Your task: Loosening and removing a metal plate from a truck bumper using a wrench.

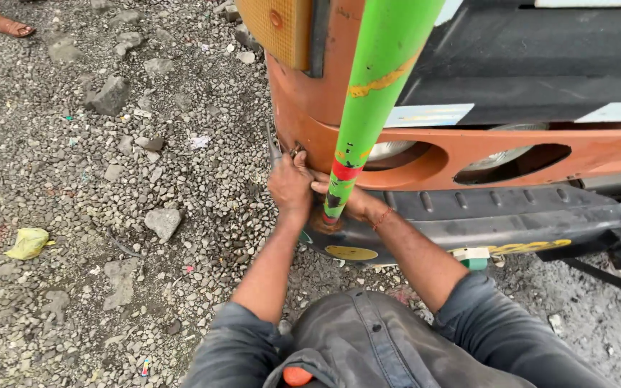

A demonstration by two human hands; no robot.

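Note:
My left hand (290, 185) is closed around a metal wrench (274, 147) set against a bolt on the corner of an orange vehicle bumper panel (310, 140). My right hand (350, 201) reaches behind a green pole (368, 93) with red and yellow bands and presses on the same bumper corner, its fingers partly hidden by the pole. Both hands touch each other at the bolt. A red thread circles my right wrist.
Grey gravel and larger stones (163, 221) cover the ground to the left. A yellow scrap (29, 243) lies at far left. Another person's sandalled foot (10, 27) shows at top left. A black lower bumper (512, 215) and headlight openings (515, 159) run right.

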